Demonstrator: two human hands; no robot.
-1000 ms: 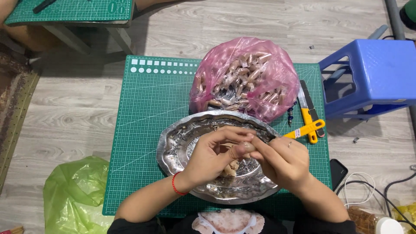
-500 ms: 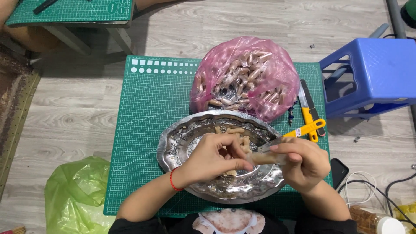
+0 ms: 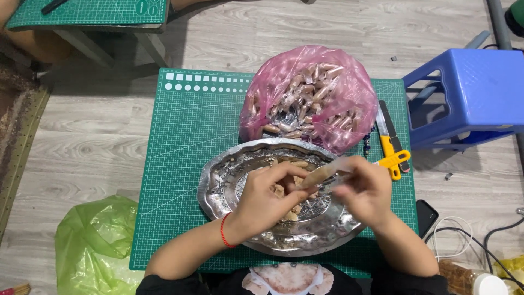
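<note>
Left hand (image 3: 267,199): grip pinched on one end of a tan stick (image 3: 319,175), over the silver tray (image 3: 218,186).
Right hand (image 3: 363,188): blurred; grip clenched on the stick's other end.
Behind: pink bag (image 3: 311,98) on green mat (image 3: 185,142).

Pale wood-plank floor (image 3: 98,142) (evenly lit), blue plastic stool (image 3: 469,93) right.
</note>
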